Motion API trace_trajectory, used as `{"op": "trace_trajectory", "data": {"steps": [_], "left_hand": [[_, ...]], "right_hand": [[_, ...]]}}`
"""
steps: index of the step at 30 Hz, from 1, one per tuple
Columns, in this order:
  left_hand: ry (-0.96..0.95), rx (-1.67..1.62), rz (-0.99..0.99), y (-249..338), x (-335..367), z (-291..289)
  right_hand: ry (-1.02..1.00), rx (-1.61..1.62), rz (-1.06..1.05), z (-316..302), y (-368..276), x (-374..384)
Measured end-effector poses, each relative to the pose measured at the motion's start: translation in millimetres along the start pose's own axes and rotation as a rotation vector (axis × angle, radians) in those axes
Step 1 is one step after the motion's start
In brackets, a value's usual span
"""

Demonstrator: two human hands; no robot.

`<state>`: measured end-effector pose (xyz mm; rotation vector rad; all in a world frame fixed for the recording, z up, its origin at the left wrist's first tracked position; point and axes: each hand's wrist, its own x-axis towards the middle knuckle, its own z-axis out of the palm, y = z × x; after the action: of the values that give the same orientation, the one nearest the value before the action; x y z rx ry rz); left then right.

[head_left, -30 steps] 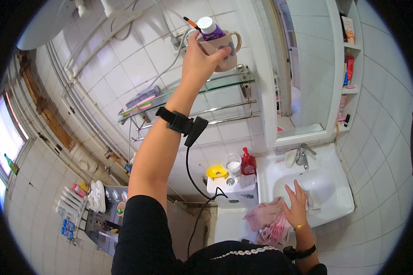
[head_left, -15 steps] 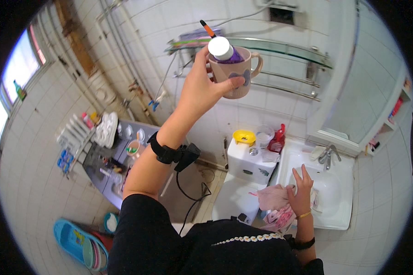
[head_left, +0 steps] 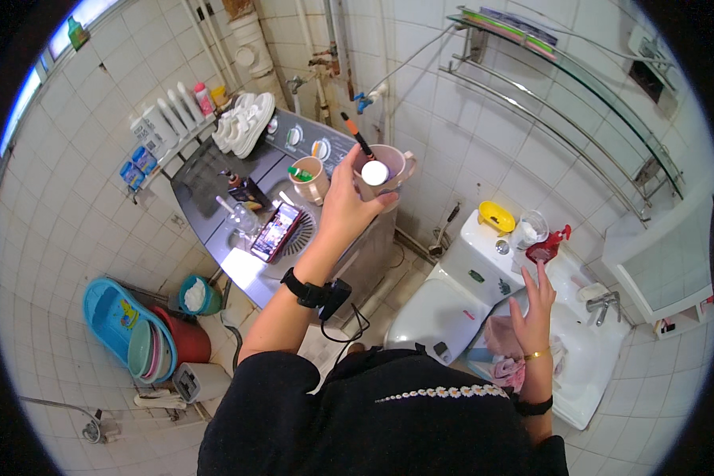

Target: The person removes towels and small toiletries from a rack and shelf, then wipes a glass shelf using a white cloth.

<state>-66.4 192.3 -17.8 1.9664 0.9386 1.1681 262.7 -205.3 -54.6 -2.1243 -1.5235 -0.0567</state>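
My left hand (head_left: 347, 205) is wrapped round a pale pink mug (head_left: 396, 171) with a handle on its right side. It is held at the edge of the grey washing machine top. A bottle with a white cap (head_left: 374, 173) and a slim orange-and-black handle (head_left: 355, 135) stick up out of the mug. Another pinkish mug (head_left: 312, 184) with a green-topped item in it stands just left of that hand. My right hand (head_left: 534, 313) has its fingers spread and holds nothing, above the pink cloth (head_left: 503, 337) beside the sink.
On the machine top (head_left: 206, 226) are a phone (head_left: 278, 230), a dark pump bottle (head_left: 247, 190) and white shoes (head_left: 246, 124). The toilet tank (head_left: 484, 252) carries a yellow soap dish (head_left: 497, 216) and a red spray bottle (head_left: 546, 247). A glass shelf (head_left: 603, 91) juts from the wall; basins (head_left: 107, 317) lean at left.
The view has swung left. My left hand has carried the mug down from beside the glass shelf to the washing machine. My right hand stays open near the sink.
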Motion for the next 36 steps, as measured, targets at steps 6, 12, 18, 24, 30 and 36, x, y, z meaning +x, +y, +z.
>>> {"op": "trace_trajectory", "data": {"steps": [6,12,18,24,30,36], "left_hand": [[0.041,0.13,-0.148,-79.0,-19.3,-111.8],[0.018,0.202,-0.044,-177.3,-41.1,-158.9],[-0.053,0.102,-0.151,-220.5,-61.1,-166.3],[-0.064,0.059,-0.14,-248.0,-65.0,-159.8],[0.039,0.132,-0.083,-250.2,-64.1,-137.2],[0.061,0.078,-0.104,-217.3,-59.0,-105.2]], "right_hand": [[-0.007,0.016,-0.044,57.9,-80.8,30.5],[-0.034,-0.028,-0.057,97.3,-140.7,47.6],[-0.043,-0.041,-0.077,119.4,-187.7,62.7],[-0.048,-0.054,-0.089,123.5,-212.8,61.0],[-0.042,-0.082,-0.057,102.7,-209.0,47.3],[-0.042,-0.116,0.012,68.6,-184.2,40.8]]}}
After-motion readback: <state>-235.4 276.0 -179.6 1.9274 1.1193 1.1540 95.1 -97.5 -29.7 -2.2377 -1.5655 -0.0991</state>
